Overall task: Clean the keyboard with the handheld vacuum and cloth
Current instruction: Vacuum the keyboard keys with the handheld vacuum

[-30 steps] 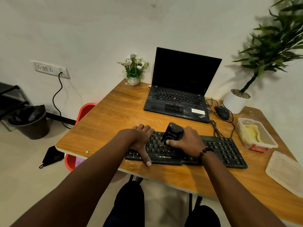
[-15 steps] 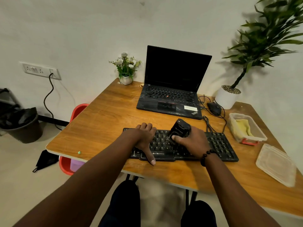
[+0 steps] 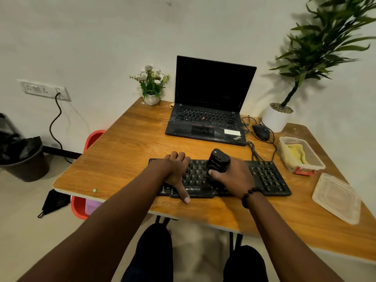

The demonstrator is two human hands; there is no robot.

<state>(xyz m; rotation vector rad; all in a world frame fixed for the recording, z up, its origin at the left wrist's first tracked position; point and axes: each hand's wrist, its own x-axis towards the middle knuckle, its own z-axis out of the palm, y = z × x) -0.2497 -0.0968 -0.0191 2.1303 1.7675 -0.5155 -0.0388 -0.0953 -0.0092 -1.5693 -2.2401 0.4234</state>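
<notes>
A black keyboard [image 3: 268,178] lies on the wooden table [image 3: 130,151] near its front edge. My right hand [image 3: 234,176] grips a small black handheld vacuum [image 3: 217,161] that stands on the keys near the keyboard's middle. My left hand [image 3: 175,171] rests over the keyboard's left part, fingers curled over its far edge and thumb stretched down past its front edge. A yellow cloth [image 3: 297,153] lies inside a clear plastic box [image 3: 317,165] at the right, away from both hands.
An open black laptop [image 3: 211,102] stands behind the keyboard, with a mouse [image 3: 261,132] and cables to its right. A white potted plant [image 3: 276,119], a small flower pot [image 3: 151,98] and a clear lid [image 3: 337,198] share the table. A bin [image 3: 26,159] stands on the floor at left.
The vacuum in my right hand has shifted a little to the right along the keys. My left hand stays on the keyboard's left part. The view has shifted slightly.
</notes>
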